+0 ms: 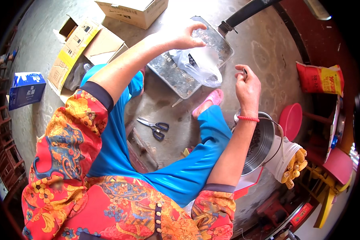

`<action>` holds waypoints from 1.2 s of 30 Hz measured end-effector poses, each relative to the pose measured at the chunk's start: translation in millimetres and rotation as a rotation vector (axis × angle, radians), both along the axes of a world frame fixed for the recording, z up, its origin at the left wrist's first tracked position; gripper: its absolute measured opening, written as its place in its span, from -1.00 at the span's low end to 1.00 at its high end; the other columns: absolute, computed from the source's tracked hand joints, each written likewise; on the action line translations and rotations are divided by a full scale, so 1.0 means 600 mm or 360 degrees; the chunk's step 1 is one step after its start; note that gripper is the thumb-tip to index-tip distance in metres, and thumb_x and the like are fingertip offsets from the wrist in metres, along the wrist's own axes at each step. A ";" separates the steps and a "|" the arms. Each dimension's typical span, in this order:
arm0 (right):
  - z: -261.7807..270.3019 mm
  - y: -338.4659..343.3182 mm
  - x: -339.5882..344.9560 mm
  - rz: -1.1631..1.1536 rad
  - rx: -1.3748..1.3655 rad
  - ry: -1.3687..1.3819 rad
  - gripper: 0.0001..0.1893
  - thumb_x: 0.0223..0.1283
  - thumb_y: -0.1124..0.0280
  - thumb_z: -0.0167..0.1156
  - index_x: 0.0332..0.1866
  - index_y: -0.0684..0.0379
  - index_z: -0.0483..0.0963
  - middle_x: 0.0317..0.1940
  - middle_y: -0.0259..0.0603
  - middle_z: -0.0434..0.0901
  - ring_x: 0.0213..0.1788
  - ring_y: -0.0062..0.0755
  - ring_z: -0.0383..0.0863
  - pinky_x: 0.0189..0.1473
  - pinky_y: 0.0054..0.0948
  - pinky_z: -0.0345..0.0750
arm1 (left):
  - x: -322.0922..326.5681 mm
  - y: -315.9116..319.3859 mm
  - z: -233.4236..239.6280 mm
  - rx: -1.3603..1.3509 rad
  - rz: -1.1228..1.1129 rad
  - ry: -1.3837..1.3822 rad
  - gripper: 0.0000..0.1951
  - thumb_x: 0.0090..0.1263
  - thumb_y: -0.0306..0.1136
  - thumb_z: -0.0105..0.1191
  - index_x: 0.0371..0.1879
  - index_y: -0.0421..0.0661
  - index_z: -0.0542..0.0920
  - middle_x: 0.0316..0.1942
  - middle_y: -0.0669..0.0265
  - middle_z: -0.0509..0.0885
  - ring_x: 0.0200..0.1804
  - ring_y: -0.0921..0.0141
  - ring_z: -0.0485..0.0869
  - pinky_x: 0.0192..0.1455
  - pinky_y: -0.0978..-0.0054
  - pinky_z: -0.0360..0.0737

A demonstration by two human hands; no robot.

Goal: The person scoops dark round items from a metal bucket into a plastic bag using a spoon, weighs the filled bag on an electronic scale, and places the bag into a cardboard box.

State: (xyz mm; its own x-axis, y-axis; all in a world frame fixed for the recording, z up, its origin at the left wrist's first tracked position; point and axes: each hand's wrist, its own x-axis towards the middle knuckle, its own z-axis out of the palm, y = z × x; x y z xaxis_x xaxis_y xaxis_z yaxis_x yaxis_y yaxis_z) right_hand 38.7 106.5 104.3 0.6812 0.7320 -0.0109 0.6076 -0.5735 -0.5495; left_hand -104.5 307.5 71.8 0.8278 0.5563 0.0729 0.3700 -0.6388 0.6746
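Observation:
My left hand [187, 36] is over a worn metal platform scale [174, 79], its fingers curved and apart, with nothing visible between them. Below it on the platform lies a thin translucent plastic bag [202, 73] with small dark round items inside; glare washes out part of it. My right hand [248, 87], with a red band at its wrist, is closed around a small metal object [245, 74] of which only a piece shows. Beneath my right forearm stands a metal bucket [267, 141] holding dark round pieces. Scissors [154, 126] with dark handles lie opened on the floor between my feet.
Cardboard boxes [132, 13] and an opened yellow-banded carton [63, 61] stand at the upper left, a blue box [28, 90] farther left. The scale's dark column [246, 13] rises upper right. At right are a pink basin [290, 121], a white bucket of corn cobs [283, 159] and a red-yellow sack [319, 78].

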 end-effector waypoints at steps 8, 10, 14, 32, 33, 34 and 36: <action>0.025 -0.009 0.004 -0.0290 0.0201 0.0090 -0.75 0.25 0.20 0.05 -0.21 0.15 0.53 -0.63 -0.24 0.54 -0.53 -0.48 0.54 -0.38 -0.47 0.44 | 0.000 -0.019 -0.005 0.0378 -0.0081 0.0218 -0.35 -0.04 -0.05 0.19 0.15 0.14 0.44 -0.01 0.11 0.51 0.06 0.17 0.51 0.09 0.24 0.47; 0.027 -0.018 0.005 -0.0333 0.0327 -0.0092 -0.70 0.28 0.14 0.03 -0.25 0.18 0.53 -0.59 -0.24 0.56 -0.52 -0.51 0.53 -0.37 -0.47 0.44 | 0.000 -0.022 -0.009 0.0464 -0.0090 0.0244 -0.45 -0.04 -0.14 0.20 0.06 0.13 0.53 -0.01 0.13 0.52 0.06 0.19 0.52 0.08 0.24 0.48; 0.021 -0.027 0.010 -0.0296 0.0481 -0.0261 -0.68 0.29 0.13 0.01 -0.29 0.19 0.53 -0.56 -0.20 0.56 -0.49 -0.53 0.52 -0.36 -0.46 0.44 | 0.006 -0.024 0.000 0.0316 0.0018 0.0281 -0.47 -0.03 -0.16 0.19 0.05 0.14 0.54 0.03 0.12 0.50 0.07 0.20 0.51 0.08 0.24 0.48; 0.029 0.004 -0.048 -0.0105 0.0692 0.0923 -0.70 0.30 0.26 0.04 -0.37 0.31 0.53 -0.66 -0.30 0.54 -0.64 -0.72 0.44 -0.59 -0.70 0.34 | 0.023 0.009 -0.058 -0.0970 0.0507 0.0028 -0.72 0.07 -0.40 -0.03 -0.23 -0.20 0.57 -0.25 0.05 0.65 -0.13 0.19 0.62 -0.06 0.36 0.52; 0.025 0.009 -0.050 -0.0079 0.0583 0.0889 -0.73 0.27 0.28 0.07 -0.36 0.30 0.53 -0.64 -0.28 0.56 -0.63 -0.69 0.47 -0.57 -0.69 0.38 | 0.024 0.010 -0.059 -0.0846 0.0475 0.0087 -0.71 0.06 -0.40 -0.02 -0.22 -0.20 0.56 -0.23 0.05 0.65 -0.11 0.19 0.62 -0.05 0.36 0.51; 0.018 0.012 -0.050 -0.0058 0.0501 0.0888 -0.74 0.25 0.29 0.09 -0.34 0.30 0.54 -0.62 -0.26 0.57 -0.59 -0.67 0.50 -0.53 -0.66 0.42 | 0.025 0.010 -0.060 -0.0722 0.0443 0.0145 -0.69 0.05 -0.39 -0.02 -0.21 -0.20 0.55 -0.21 0.06 0.64 -0.09 0.20 0.61 -0.03 0.37 0.50; -0.001 0.016 -0.047 -0.0044 0.0419 0.0894 -0.76 0.22 0.29 0.11 -0.31 0.29 0.54 -0.59 -0.25 0.58 -0.56 -0.64 0.52 -0.50 -0.63 0.45 | 0.017 -0.004 -0.050 -0.0522 0.0364 0.0228 -0.68 0.05 -0.37 -0.03 -0.19 -0.20 0.55 -0.20 0.05 0.64 -0.08 0.20 0.61 -0.03 0.37 0.50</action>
State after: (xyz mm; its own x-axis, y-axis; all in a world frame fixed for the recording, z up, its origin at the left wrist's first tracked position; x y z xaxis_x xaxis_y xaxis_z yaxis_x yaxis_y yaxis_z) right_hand 10.2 116.0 103.6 0.6425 0.7411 -0.1947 0.1711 -0.3865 -0.9063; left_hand -94.3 305.3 41.7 0.6693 0.7014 -0.2451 0.5819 -0.2897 0.7599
